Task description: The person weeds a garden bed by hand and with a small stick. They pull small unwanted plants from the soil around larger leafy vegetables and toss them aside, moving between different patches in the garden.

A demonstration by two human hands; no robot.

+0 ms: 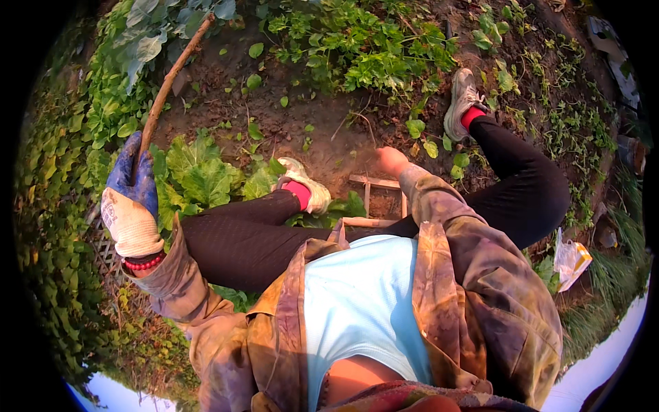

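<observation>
My left hand [134,196], in a blue-dipped white work glove, is wrapped around a long wooden stick [175,72]. The stick slants up and to the right, and its far end goes in among broad grey-green leaves [147,44]. My bare right hand [392,162] is low over the dark soil [309,113] between my feet. Motion smears its fingers, so I cannot make out whether they hold anything. A thin, curved stem [364,118] lies just beyond them. Close to that hand, on the near side, is a small frame of wooden slats [374,182].
Leafy greens [202,178] grow beside my left shoe [305,184]. A bushy green plant [371,51] stands at the far side. My right shoe [463,103] rests on soil among low weeds. Climbing vines [58,199] cover the left. A plastic package [570,261] lies at the right.
</observation>
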